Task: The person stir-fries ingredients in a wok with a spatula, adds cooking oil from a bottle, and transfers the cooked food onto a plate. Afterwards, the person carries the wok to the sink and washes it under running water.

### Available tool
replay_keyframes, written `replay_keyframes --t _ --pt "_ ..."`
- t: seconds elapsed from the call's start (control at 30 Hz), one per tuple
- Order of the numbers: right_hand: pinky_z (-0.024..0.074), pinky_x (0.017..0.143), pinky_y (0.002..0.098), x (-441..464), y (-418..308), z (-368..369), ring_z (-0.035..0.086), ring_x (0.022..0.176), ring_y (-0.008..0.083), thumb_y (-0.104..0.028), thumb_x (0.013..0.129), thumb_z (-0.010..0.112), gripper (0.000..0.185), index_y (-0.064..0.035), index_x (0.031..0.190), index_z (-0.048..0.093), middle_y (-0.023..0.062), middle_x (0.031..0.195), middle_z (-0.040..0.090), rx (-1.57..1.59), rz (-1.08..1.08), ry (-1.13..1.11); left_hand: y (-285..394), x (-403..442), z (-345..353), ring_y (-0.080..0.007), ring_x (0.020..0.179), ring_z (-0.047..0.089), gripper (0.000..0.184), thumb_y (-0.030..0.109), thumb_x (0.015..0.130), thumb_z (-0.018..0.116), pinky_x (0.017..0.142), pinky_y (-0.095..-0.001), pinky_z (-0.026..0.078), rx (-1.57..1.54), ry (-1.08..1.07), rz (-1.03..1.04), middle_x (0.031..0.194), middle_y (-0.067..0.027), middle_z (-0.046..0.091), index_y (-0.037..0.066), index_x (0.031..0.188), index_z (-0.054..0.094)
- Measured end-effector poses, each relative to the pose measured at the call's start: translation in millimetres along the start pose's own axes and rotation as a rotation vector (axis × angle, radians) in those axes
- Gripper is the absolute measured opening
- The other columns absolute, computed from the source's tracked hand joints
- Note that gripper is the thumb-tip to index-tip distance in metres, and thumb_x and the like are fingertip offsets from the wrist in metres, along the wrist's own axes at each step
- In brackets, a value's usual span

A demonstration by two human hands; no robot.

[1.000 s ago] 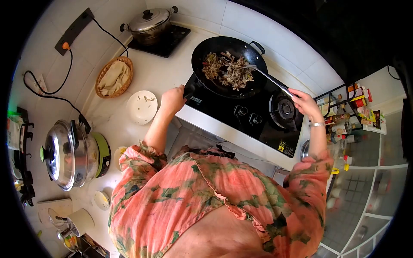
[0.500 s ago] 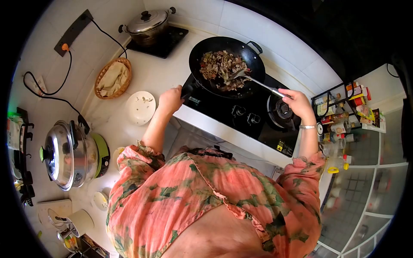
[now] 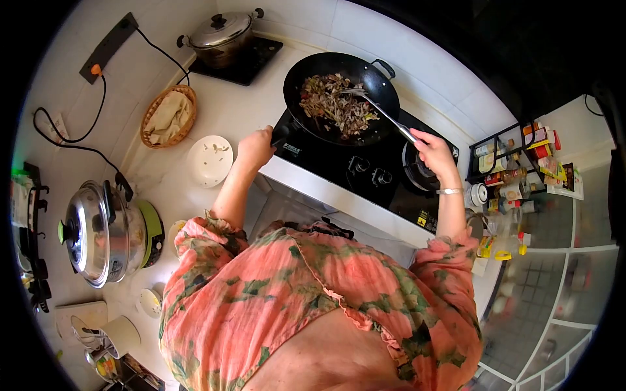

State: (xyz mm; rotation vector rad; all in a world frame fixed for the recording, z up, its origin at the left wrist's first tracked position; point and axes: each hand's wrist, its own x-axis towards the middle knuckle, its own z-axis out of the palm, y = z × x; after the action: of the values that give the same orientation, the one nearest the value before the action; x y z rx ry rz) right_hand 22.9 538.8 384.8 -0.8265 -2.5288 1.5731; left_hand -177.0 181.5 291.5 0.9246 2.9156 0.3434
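Note:
A black wok [image 3: 385,98] sits on the left burner of the gas stove [image 3: 339,186], with chopped, browned food [image 3: 332,107] inside. My right hand [image 3: 433,154] is closed round the handle of a metal spatula [image 3: 385,114], whose blade touches the food near the wok's middle. Closed on the wok's dark handle [image 3: 280,135] is my left hand [image 3: 255,148], at the stove's front left corner. A silver bracelet is on my right wrist.
Left of the stove are a white plate with scraps [image 3: 211,161], a basket with cloth [image 3: 169,118] and a lidded pot [image 3: 222,39] on a black hob. A steamer [image 3: 107,234] stands further left. Bottles and packets [image 3: 515,176] crowd a rack at right.
The spatula blade has moved up and left within the wok since half a second ago, and the food is spread differently. My right hand has shifted left; my left hand keeps its hold.

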Motion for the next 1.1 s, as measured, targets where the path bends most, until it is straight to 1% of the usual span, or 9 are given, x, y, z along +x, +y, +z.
replay_keyframes --t 0.2,0.33,0.43,0.73,0.8,0.9,1.0,1.07,1.1 --pt "0.0385 0.053 0.0237 -2.7 14.3 -21.4 0.044 0.055 0.007 -0.011 0.086 0.06 0.03 -0.0119 0.116 0.064 0.0003 0.063 0.053 -0.38 -0.13 -0.011 -1.1 0.7 -0.2 -0.0336 0.08 0.063 0.032 0.018 0.072 0.071 0.068 -0.0436 0.05 0.016 -0.014 -0.003 0.081 -0.0144 0.065 0.005 0.095 0.053" --pt "0.037 0.049 0.0242 -30.2 5.4 -54.0 0.041 0.052 0.0063 -0.01 0.085 0.061 0.032 -0.0123 0.117 0.063 -0.0021 0.062 0.052 -0.204 -0.026 -0.05 -4.5 1.3 2.6 -0.0336 0.079 0.063 0.033 0.019 0.072 0.071 0.068 -0.0437 0.05 0.003 0.003 0.014 0.081 -0.0144 0.065 0.005 0.096 0.053" --pt "0.0376 0.049 0.0246 -14.0 10.0 -30.1 0.042 0.052 0.0067 -0.01 0.086 0.061 0.032 -0.0109 0.118 0.062 -0.0021 0.062 0.052 -0.305 -0.049 -0.038 -2.7 1.0 2.7 -0.0338 0.079 0.063 0.033 0.018 0.072 0.071 0.068 -0.0437 0.05 0.005 -0.001 -0.013 0.081 -0.0145 0.065 0.005 0.096 0.053" --pt "0.0371 0.049 0.0234 42.5 2.5 28.6 0.043 0.052 0.0061 -0.013 0.087 0.06 0.031 -0.0128 0.119 0.062 -0.0033 0.061 0.048 -0.017 -0.21 -0.086 -2.9 1.6 -0.5 -0.0368 0.082 0.061 0.033 0.019 0.074 0.069 0.069 -0.0464 0.049 -0.028 -0.038 -0.003 0.081 -0.0173 0.063 0.004 0.097 0.051" --pt "0.0413 0.054 0.0248 42.0 3.4 20.7 0.047 0.057 0.0082 -0.012 0.087 0.06 0.03 -0.0134 0.117 0.063 -0.0012 0.067 0.056 -0.111 -0.154 -0.108 -1.6 0.8 -0.6 -0.0367 0.082 0.061 0.033 0.019 0.074 0.069 0.069 -0.0464 0.049 -0.02 -0.03 0.001 0.081 -0.0174 0.063 0.004 0.097 0.051" --pt "0.0465 0.076 0.0286 28.6 -5.8 -7.9 0.06 0.08 0.0141 -0.012 0.085 0.06 0.029 -0.0128 0.114 0.065 0.006 0.094 0.069 -0.385 -0.144 -0.087 -2.0 -0.7 -1.1 -0.0364 0.082 0.061 0.033 0.019 0.074 0.069 0.069 -0.0463 0.049 -0.015 -0.016 0.002 0.082 -0.0176 0.063 0.004 0.096 0.051" --pt "0.0473 0.074 0.0294 7.9 -50.5 -46.6 0.063 0.078 0.0173 -0.023 0.088 0.058 0.029 -0.0085 0.112 0.065 0.0116 0.089 0.069 -0.576 -0.043 -0.023 -0.6 0.2 -2.0 -0.0361 0.082 0.061 0.033 0.019 0.074 0.07 0.068 -0.0463 0.049 -0.023 -0.016 -0.01 0.082 -0.0178 0.063 0.004 0.097 0.051" --pt "0.0474 0.077 0.0323 3.3 -66.1 -68.8 0.064 0.082 0.0235 -0.029 0.087 0.059 0.033 -0.0053 0.109 0.065 0.0157 0.091 0.068 -0.712 -0.191 0.068 -0.6 -0.1 -1.0 -0.036 0.082 0.061 0.033 0.019 0.074 0.07 0.068 -0.0463 0.049 -0.026 -0.032 -0.015 0.082 -0.0179 0.063 0.004 0.097 0.051" --pt "0.0477 0.067 0.0311 1.2 -79.6 -77.7 0.062 0.07 0.0195 -0.029 0.087 0.06 0.032 -0.0032 0.105 0.066 0.0125 0.079 0.067 -0.733 -0.209 0.059 -1.2 0.1 -0.4 -0.036 0.083 0.061 0.033 0.019 0.074 0.07 0.069 -0.0464 0.048 -0.03 -0.025 -0.017 0.083 -0.0178 0.063 0.005 0.097 0.051"
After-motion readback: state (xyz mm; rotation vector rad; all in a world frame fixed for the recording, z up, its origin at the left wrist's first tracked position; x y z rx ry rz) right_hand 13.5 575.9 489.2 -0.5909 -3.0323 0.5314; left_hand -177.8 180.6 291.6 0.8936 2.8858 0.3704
